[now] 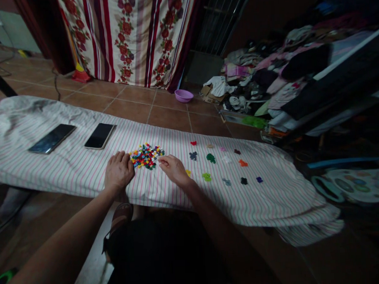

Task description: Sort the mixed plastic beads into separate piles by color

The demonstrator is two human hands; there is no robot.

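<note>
A mixed pile of small coloured plastic pieces (147, 155) lies on the striped cloth (166, 189) in front of me. My left hand (118, 170) rests palm down against the pile's left side, fingers stretched out. At the pile's right edge, my right hand (173, 168) has its thumb and fingers pinched together; a pale spot shows at the tips, too small to name. To the right are little groups sorted by colour, among them dark green pieces (210, 158), grey pieces (193, 155), lime pieces (206, 177), orange pieces (243, 163) and black pieces (244, 181). Yellow pieces (188, 172) are partly hidden by my right hand.
Two phones, a larger one (53, 138) and a smaller one (100, 136), lie on the cloth at left. Beyond the cloth are a purple basin (183, 95) on the tiled floor, a floral curtain (125, 40) and a heap of clothes (268, 71).
</note>
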